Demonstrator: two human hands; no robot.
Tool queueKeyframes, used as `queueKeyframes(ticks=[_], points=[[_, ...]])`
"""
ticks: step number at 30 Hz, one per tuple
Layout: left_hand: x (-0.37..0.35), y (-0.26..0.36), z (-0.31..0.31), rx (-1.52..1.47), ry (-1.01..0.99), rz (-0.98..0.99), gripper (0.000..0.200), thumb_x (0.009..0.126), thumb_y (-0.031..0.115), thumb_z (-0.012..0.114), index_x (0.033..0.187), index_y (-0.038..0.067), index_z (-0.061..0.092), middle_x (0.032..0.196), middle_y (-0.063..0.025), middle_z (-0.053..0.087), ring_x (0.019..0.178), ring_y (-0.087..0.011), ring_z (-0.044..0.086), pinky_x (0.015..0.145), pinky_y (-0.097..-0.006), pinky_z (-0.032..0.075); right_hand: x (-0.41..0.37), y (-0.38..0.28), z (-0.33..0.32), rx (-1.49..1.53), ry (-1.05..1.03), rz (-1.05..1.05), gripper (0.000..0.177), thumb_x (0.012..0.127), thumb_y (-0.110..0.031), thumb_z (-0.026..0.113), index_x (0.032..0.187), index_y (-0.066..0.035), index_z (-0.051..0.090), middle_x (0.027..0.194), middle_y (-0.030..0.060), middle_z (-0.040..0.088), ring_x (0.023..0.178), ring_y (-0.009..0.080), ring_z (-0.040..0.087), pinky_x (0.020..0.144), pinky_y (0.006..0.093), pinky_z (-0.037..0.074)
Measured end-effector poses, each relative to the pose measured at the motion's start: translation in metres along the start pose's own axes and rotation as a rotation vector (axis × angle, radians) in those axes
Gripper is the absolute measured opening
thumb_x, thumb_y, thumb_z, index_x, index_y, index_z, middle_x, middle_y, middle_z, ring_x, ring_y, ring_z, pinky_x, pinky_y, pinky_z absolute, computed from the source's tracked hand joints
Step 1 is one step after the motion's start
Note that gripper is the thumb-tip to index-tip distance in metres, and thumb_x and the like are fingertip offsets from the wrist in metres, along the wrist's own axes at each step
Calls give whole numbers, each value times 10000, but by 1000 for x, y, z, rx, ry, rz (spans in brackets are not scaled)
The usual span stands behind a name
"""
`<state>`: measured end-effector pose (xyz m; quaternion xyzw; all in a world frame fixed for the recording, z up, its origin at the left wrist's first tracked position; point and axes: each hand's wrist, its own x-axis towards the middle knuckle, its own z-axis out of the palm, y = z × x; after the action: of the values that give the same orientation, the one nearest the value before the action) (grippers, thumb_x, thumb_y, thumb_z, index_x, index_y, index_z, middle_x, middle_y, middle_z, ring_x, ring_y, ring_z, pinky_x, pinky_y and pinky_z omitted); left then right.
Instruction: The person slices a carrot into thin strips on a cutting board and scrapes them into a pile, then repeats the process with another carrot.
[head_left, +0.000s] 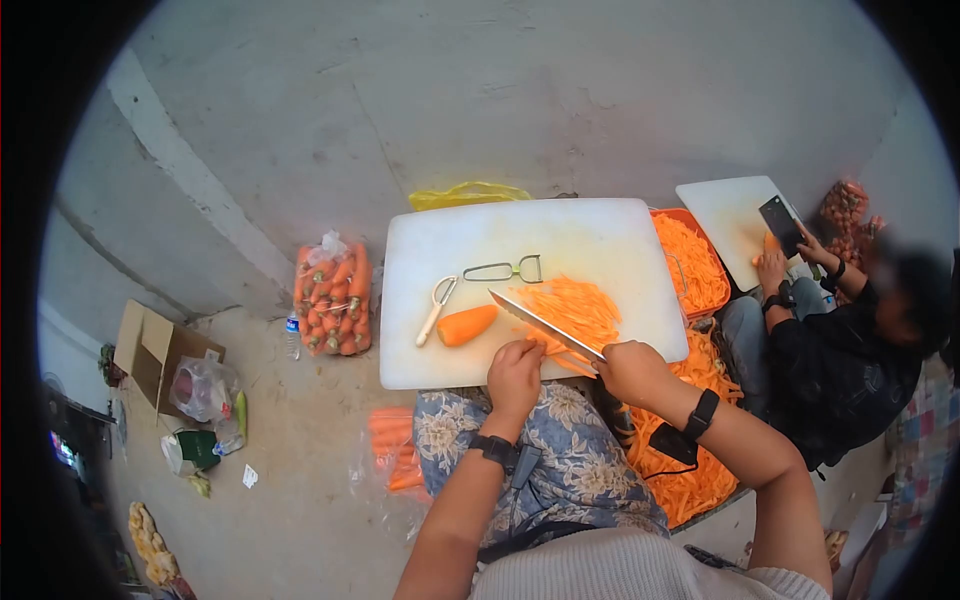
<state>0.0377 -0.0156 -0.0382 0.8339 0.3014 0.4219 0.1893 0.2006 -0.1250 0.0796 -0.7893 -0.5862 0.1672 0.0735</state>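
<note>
My right hand grips the handle of a kitchen knife, whose blade slants up and left across a white cutting board. Fingers curled, my left hand presses on carrot pieces at the board's near edge, just below the blade. Beyond the knife lies a pile of carrot strips. One peeled carrot piece rests to the left. Beside it are a white-handled peeler and a Y-shaped peeler.
A bag of carrots and a water bottle stand at left. An orange crate and a large heap of carrot strips are at right. A co-worker holds a phone near another board.
</note>
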Motion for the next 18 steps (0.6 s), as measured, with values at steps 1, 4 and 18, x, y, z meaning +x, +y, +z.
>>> queueKeyframes(ticks=[1, 4, 18], points=[[1, 0, 0, -6, -3, -7, 177, 772, 52, 690, 940, 94, 725, 970, -63, 669, 952, -286, 622, 818, -388, 517, -2, 2, 2, -21, -20, -10, 277, 876, -220, 608, 767, 29, 661, 717, 242, 647, 690, 404, 654, 647, 468, 525], [0, 2, 0, -9, 0, -7, 174, 772, 46, 684, 935, 91, 724, 963, -59, 666, 944, -277, 624, 805, -382, 520, -4, 0, 5, -58, -93, -3, 187, 835, -148, 606, 777, 20, 667, 722, 232, 654, 692, 390, 663, 636, 457, 532], [2, 1, -1, -15, -44, 0, 175, 778, 37, 673, 941, 83, 716, 956, -63, 657, 942, -271, 619, 813, -374, 516, 21, 4, 34, 131, 6, 100, 200, 842, -165, 608, 802, 21, 669, 745, 246, 650, 729, 405, 653, 670, 474, 520]])
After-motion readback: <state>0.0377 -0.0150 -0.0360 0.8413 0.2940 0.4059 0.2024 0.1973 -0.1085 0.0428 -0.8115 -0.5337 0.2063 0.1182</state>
